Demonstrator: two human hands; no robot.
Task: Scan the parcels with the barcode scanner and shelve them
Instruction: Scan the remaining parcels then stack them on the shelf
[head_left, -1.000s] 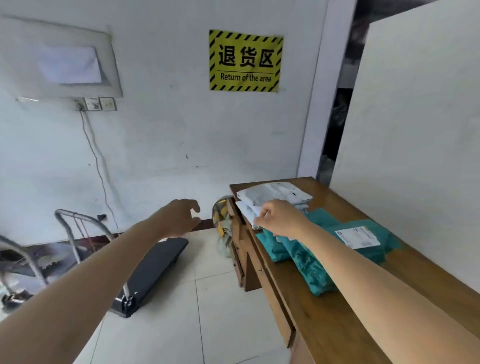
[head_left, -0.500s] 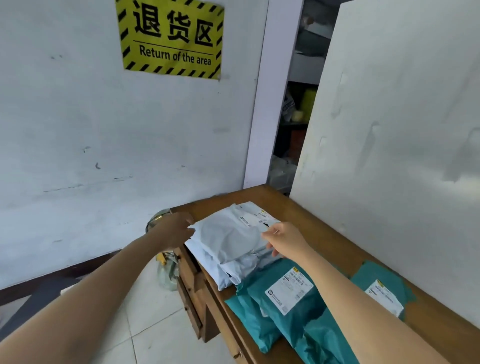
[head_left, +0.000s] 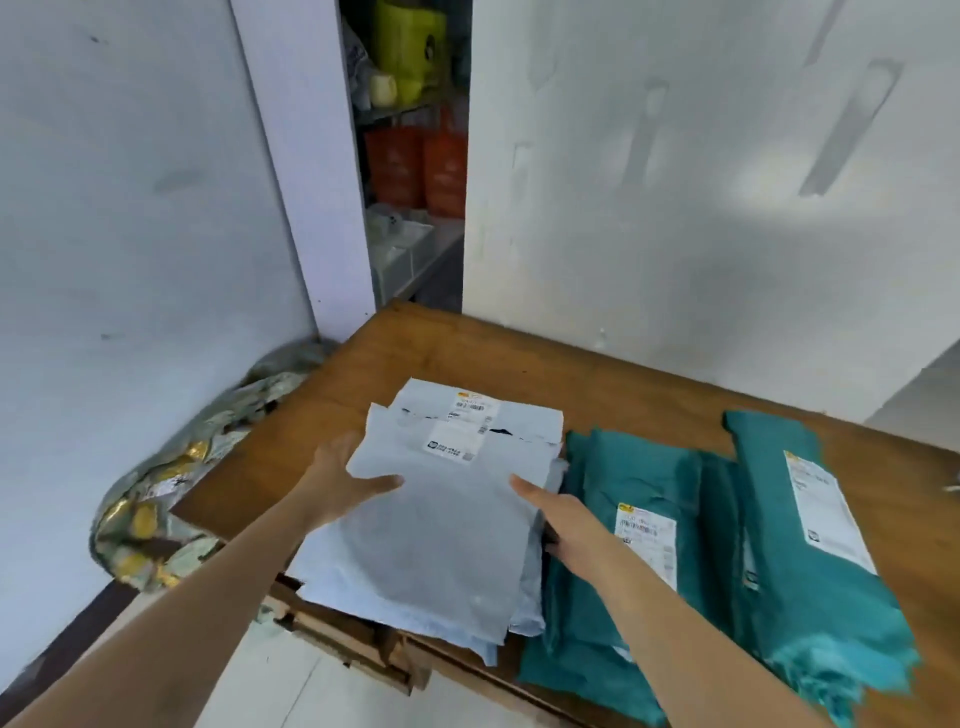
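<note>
Both hands have closed in on the grey stack since half a second ago, when the left sat at its near corner and the right only touched its right side; the view has also dropped lower, and the yellow sign is out of sight.

The left hand (head_left: 335, 483) now pinches the left edge of the top grey parcel (head_left: 431, 545), with its thumb flat on top and its fingers tucked under the edge. The right hand (head_left: 569, 525) takes the opposite edge the same way: its thumb lies along the top and its other fingers are hidden below, in the seam against the nearest teal parcel (head_left: 639, 499).

That parcel lies on more grey parcels (head_left: 467, 410) at the near-left part of the wooden tabletop (head_left: 441, 353). The stack's near end hangs past the front edge, above the drawer fronts (head_left: 343, 642). Its right side touches the teal parcel, so no bare wood shows there. A second teal parcel (head_left: 810, 530) lies further right, label up, its near end also at the front edge.

Bare wood lies left of the stack as far as the tabletop's left edge, and beyond it up to the white board (head_left: 675, 208) along the far side. A patterned bag (head_left: 166, 499) sits on the floor below the left edge. Shelves (head_left: 410, 156) show through the gap behind.
</note>
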